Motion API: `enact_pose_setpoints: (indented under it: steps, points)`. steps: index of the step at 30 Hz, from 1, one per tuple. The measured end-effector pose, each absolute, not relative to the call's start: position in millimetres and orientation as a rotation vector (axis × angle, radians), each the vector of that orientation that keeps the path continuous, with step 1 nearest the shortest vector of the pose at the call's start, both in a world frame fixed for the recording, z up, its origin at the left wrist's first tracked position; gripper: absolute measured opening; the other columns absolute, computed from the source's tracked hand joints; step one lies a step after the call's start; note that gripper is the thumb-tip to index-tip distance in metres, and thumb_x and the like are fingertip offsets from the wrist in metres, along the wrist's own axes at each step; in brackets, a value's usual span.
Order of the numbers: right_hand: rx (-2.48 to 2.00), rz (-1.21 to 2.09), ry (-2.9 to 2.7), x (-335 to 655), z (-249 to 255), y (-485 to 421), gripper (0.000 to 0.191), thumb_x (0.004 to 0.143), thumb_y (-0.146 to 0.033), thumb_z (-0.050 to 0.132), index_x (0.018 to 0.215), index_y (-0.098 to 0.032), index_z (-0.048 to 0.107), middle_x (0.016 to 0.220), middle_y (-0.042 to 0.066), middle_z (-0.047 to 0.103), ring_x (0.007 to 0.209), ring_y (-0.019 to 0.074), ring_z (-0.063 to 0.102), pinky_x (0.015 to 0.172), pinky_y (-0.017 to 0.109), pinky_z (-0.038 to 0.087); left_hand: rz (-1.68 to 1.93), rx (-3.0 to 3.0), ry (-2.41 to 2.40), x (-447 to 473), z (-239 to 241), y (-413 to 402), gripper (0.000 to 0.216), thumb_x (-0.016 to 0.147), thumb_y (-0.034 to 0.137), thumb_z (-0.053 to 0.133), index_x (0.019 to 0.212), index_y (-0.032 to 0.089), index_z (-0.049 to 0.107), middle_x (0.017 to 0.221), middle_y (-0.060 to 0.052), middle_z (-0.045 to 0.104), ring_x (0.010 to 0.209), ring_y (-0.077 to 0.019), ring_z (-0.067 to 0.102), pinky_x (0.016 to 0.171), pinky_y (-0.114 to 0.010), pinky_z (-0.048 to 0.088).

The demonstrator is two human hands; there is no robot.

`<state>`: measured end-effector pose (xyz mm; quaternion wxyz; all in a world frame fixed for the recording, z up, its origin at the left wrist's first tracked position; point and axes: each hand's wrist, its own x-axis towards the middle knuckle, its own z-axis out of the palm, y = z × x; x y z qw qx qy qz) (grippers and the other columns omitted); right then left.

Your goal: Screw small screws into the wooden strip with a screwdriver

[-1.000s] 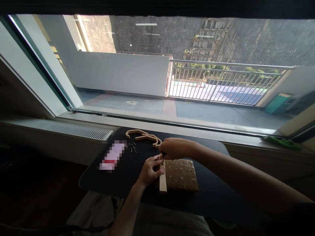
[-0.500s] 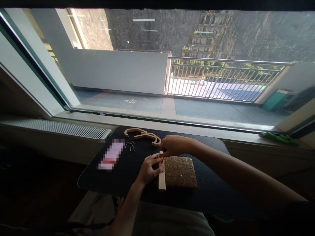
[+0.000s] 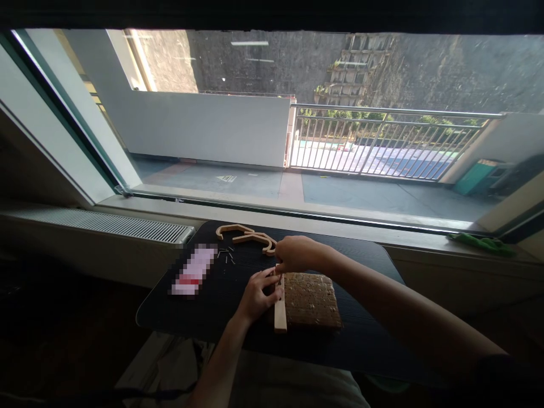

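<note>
A pale wooden bar (image 3: 280,318) with dark holes lies lengthwise along the left side of a brown, shiny, square block or mat (image 3: 313,300). My left hand (image 3: 256,296) grips the bar from the left, its fingers across the upper part and the thumb lower down. Over the bar's far end, my right hand (image 3: 296,255) is closed in a fist with the fingertips pointing down. Whatever sits in those fingers is hidden. Beyond the right hand lie curved wooden pieces (image 3: 250,239) shaped like hooks. Several small screws (image 3: 228,256) are scattered to their left.
A blurred pink item (image 3: 196,269) lies on the left of the black table (image 3: 361,340). Behind the table runs a window sill (image 3: 272,212) with a green cloth (image 3: 480,242) at the right. A radiator (image 3: 106,226) stands at the left.
The whole view has shifted slightly downward. My right hand has changed angle a little over the bar's far end. My left hand keeps its hold on the bar.
</note>
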<state>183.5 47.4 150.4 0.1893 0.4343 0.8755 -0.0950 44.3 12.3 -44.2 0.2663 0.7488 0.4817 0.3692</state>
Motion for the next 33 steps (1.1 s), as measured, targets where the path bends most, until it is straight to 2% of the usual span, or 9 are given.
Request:
enact_pose_setpoints:
  steps: [5,11,17,22,29,33]
  points:
    - [1.216,-0.498,2.531,196,152,49,0.041,0.08,-0.042,0.062,0.113,-0.018,0.06,0.097,0.007,0.068,0.076,0.0183,0.059,0.055,0.024,0.035,0.998,2.007,1.299,44,-43,12,0.027,0.077,0.028,0.07,0.103,0.025,0.077,0.126,-0.008,0.068,0.118,-0.0295,0.06,0.107,-0.045,0.043]
    - [1.175,-0.486,2.673,205,145,49,0.014,0.084,-0.025,0.054,0.092,-0.015,0.061,0.084,0.006,0.066,0.066,0.0141,0.053,0.054,0.023,0.033,1.01,2.013,1.281,44,-44,13,0.03,0.077,0.028,0.07,0.106,0.025,0.076,0.128,-0.009,0.066,0.119,-0.0297,0.06,0.108,-0.046,0.042]
    - [1.18,-0.417,2.767,212,140,48,0.014,0.085,-0.02,0.053,0.091,-0.016,0.064,0.083,0.006,0.068,0.067,0.0139,0.056,0.055,0.023,0.033,1.013,1.985,1.25,44,-44,13,0.03,0.077,0.027,0.07,0.106,0.025,0.076,0.13,-0.008,0.065,0.12,-0.0294,0.06,0.108,-0.045,0.043]
    - [1.253,-0.309,2.732,211,141,42,0.018,0.088,-0.026,0.053,0.093,-0.015,0.067,0.084,0.008,0.071,0.069,0.0162,0.06,0.055,0.024,0.033,1.033,1.915,1.186,43,-42,14,0.032,0.077,0.028,0.069,0.108,0.023,0.075,0.13,-0.008,0.065,0.121,-0.0282,0.06,0.106,-0.041,0.046]
    - [1.387,-0.209,2.636,206,142,34,0.031,0.095,-0.04,0.047,0.095,-0.016,0.067,0.087,0.011,0.072,0.076,0.0219,0.067,0.057,0.026,0.036,1.05,1.906,1.205,44,-46,15,0.032,0.075,0.029,0.07,0.105,0.022,0.076,0.131,-0.01,0.064,0.12,-0.0296,0.061,0.106,-0.042,0.047]
    - [1.411,-0.27,2.678,209,140,30,0.037,0.094,-0.049,0.046,0.107,-0.016,0.061,0.09,0.01,0.071,0.077,0.023,0.066,0.06,0.027,0.038,1.042,1.906,1.22,44,-48,15,0.031,0.076,0.03,0.071,0.105,0.023,0.076,0.127,-0.009,0.067,0.119,-0.0284,0.061,0.105,-0.041,0.047]
